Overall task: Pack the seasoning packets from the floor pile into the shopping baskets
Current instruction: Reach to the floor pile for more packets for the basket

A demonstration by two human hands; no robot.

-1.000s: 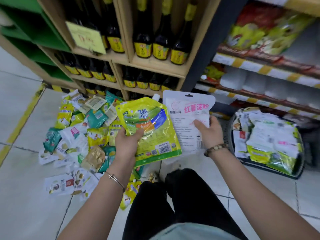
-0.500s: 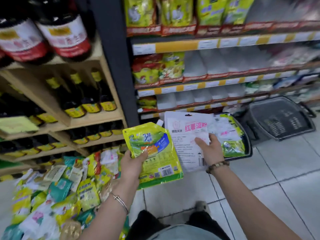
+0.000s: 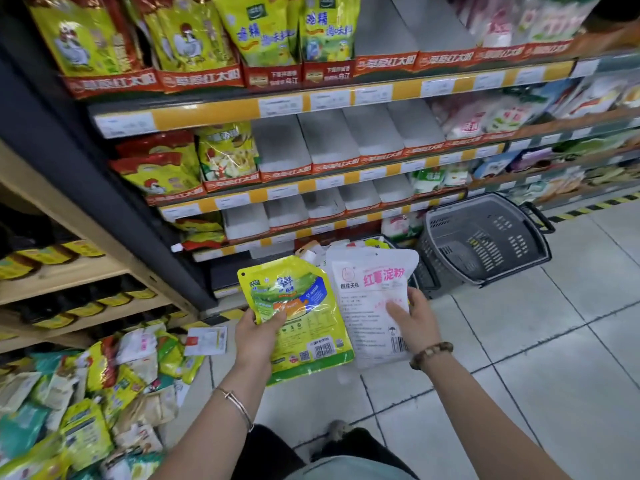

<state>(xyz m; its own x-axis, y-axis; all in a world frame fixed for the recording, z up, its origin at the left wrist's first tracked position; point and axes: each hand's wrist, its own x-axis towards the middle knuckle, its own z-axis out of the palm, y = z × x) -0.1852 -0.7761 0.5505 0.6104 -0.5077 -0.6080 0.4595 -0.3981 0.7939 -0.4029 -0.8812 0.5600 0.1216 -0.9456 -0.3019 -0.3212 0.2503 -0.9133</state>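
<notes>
My left hand (image 3: 257,336) grips a yellow-green seasoning packet (image 3: 304,327) by its left edge. My right hand (image 3: 414,322) holds a white packet with pink lettering (image 3: 367,292) beside it. Both packets are held upright in front of me, above the tiled floor. The floor pile of seasoning packets (image 3: 86,407) lies at the lower left. An empty dark shopping basket (image 3: 485,237) stands tilted against the shelf at the right. A second basket (image 3: 420,275), holding packets, is mostly hidden behind the two packets I hold.
Store shelves with yellow price strips (image 3: 311,102) rise straight ahead, stocked with seasoning bags. A wooden rack of dark bottles (image 3: 62,258) stands at the left. A loose white packet (image 3: 206,341) lies on the floor near the pile. My knees show at the bottom.
The view has swung right and up, away from the pile toward the shelves and baskets. Both hands still hold the same packets, now closer to the baskets.
</notes>
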